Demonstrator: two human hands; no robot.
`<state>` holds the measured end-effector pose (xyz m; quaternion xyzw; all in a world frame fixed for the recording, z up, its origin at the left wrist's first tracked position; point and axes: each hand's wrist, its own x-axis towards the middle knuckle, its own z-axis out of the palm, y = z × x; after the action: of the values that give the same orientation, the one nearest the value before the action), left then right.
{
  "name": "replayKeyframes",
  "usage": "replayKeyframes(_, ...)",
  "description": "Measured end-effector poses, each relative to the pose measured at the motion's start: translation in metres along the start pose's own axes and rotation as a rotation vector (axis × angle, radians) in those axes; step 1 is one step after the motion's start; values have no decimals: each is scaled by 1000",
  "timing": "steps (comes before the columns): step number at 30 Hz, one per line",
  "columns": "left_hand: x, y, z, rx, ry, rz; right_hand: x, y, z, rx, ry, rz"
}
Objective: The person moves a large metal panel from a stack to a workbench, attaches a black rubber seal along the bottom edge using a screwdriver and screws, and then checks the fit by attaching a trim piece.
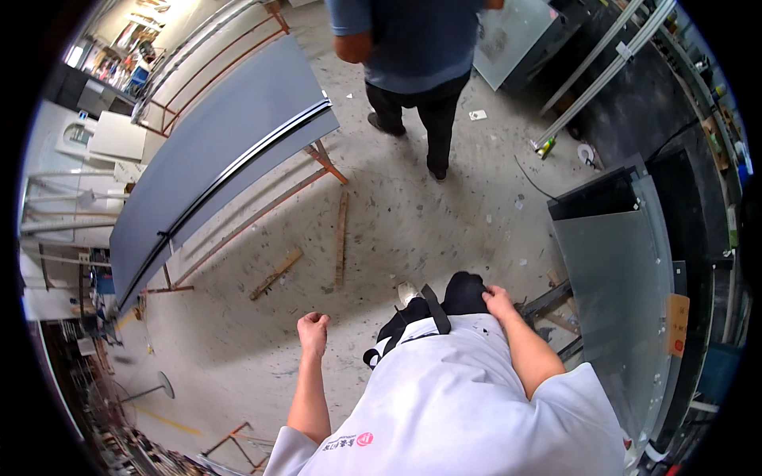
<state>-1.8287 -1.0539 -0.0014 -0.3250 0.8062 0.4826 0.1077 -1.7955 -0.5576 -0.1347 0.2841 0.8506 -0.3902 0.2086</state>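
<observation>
My left hand point(313, 333) hangs out in front of me over the floor, its fingers curled in, with nothing seen in them. My right hand point(498, 303) is beside the dark trousers point(463, 295) at my right thigh. Its fingers are bent and partly hidden; no object shows in them. A black strap point(435, 309) hangs at my waist, below my light shirt point(444, 389). Ahead to the left, a long grey panel point(222, 127) with a dark and silver strip along it lies on an orange metal stand point(262, 208), out of reach of both hands.
A person point(417, 47) in a blue top stands ahead, turned away. Wooden strips point(341, 238) lie on the stained floor point(421, 214). Grey-green sheets point(615, 293) lean at my right, with a brown cardboard piece point(676, 325) beside them. Pale metal profiles point(603, 75) stand behind.
</observation>
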Motion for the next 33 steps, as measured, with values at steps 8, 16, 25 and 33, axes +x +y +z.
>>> replayKeyframes(8, 69, 67, 25, 109, -72, -201, 116, -78, 1, 63, -25, 57)
replayKeyframes(16, 59, 66, 48, 351, -115, -533, 257, -232, 4, -79, -91, -177)
replayKeyframes(25, 25, 159, 80, 331, -40, -764, 365, -489, 49, 437, -314, -676)
replayKeyframes(33, -3, 211, 104, 246, 2, -882, 368, -596, 87, 427, -578, -515)
